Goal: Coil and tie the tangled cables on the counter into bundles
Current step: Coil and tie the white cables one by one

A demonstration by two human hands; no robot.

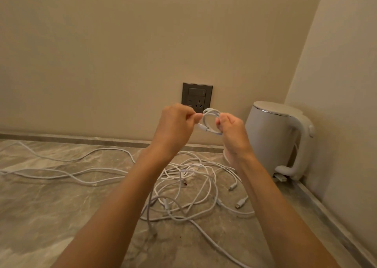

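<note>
From the head camera, both hands are raised above the counter, in front of the wall socket, and share one small white coil. The left hand pinches the coil's left side between thumb and fingertips, close to a plug end that juts out at the lower left. The right hand has its fingers curled round the coil's right side. The loops look tight and springy, so the likeliest failure is that either grip eases while the end is being wrapped and the turns fan open. Whether the end is tucked in yet cannot be told. If it is short, the wrap may not hold and could pull free once the coil is set down. Below the forearms the tangled cables lie in a loose heap on the near right of the counter, with long strands trailing off to the far left. Pulling one out by its plug would probably cinch the knots or drag the whole heap along. A white kettle stands in the far right corner, near the heap, and a snagged strand could tug at its base.
</note>
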